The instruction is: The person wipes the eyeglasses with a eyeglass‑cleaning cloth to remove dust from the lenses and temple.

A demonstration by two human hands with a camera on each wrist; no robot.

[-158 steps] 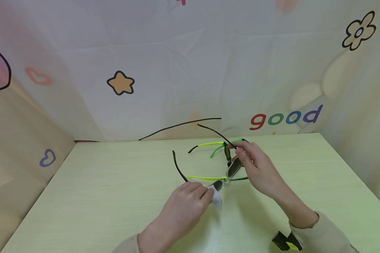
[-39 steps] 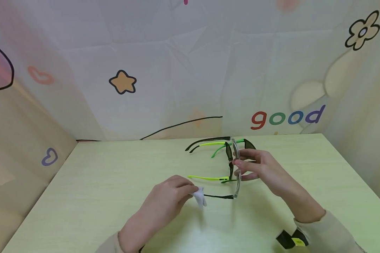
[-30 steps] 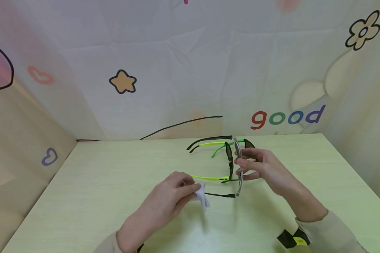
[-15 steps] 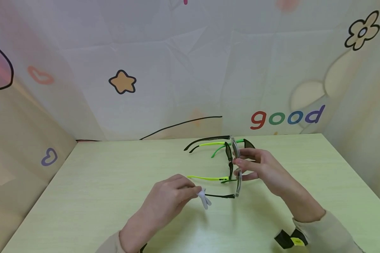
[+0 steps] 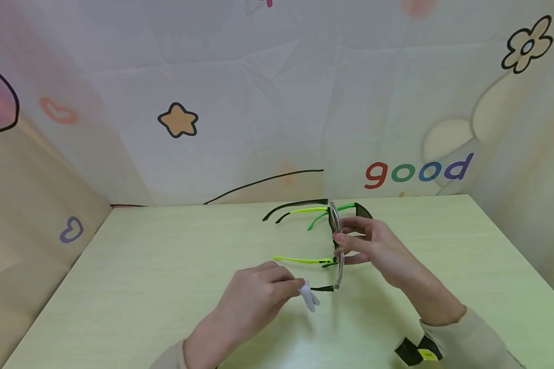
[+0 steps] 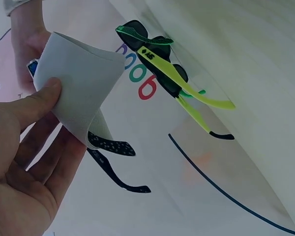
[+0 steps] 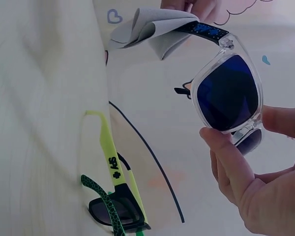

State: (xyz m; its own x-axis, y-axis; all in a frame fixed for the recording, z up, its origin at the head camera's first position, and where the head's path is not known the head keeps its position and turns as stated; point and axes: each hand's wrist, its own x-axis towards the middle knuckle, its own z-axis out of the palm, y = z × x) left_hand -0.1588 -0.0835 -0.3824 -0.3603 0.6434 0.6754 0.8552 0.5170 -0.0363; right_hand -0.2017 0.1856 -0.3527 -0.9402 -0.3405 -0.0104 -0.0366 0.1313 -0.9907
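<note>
My right hand (image 5: 380, 251) grips sunglasses (image 7: 228, 93) with a clear frame, dark lenses and black temples by the front, near the bridge. They are held up above the table, temples unfolded and pointing left. My left hand (image 5: 251, 297) pinches a pale grey cloth (image 6: 83, 73), folded around the temple nearer me. In the left wrist view its thumb lies on the cloth, and the speckled temple tip (image 6: 113, 144) sticks out of the fold. The cloth hides the middle of that temple; the right fingers cover part of the frame.
Yellow-and-black sunglasses (image 7: 108, 142) stand unfolded on the table (image 5: 166, 287), behind the held pair. Green-armed sunglasses (image 5: 363, 210) are just beyond them, partly hidden. A black object with a yellow label (image 5: 427, 354) is beside the right sleeve. A printed curtain (image 5: 258, 102) borders the table's back.
Several seconds ago the cloth was at a lens and the sunglasses were tilted; now they are turned side-on with the cloth on a temple. Lately the cloth has slid right, nearer the hinge.
</note>
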